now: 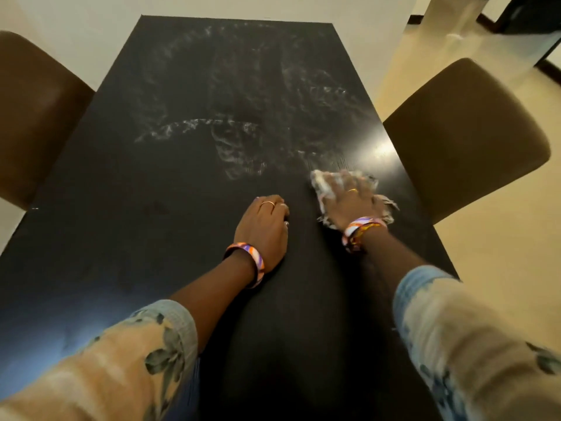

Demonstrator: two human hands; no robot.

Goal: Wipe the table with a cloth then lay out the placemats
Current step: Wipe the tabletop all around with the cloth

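A long black table (151, 238) runs away from me, with pale wet wipe streaks (194, 124) across its middle and far half. My right hand (349, 203) lies blurred on a white frayed cloth (323, 185) near the table's right edge, fingers spread and pressing it flat on the surface. My left hand (264, 226) rests on the bare tabletop just left of it, fingers curled under and holding nothing. No placemats are in view.
A brown padded chair (467, 138) stands at the table's right side and another brown chair (33, 117) at the left. Cream floor tiles (491, 268) lie to the right, and a white wall stands behind the table's far end.
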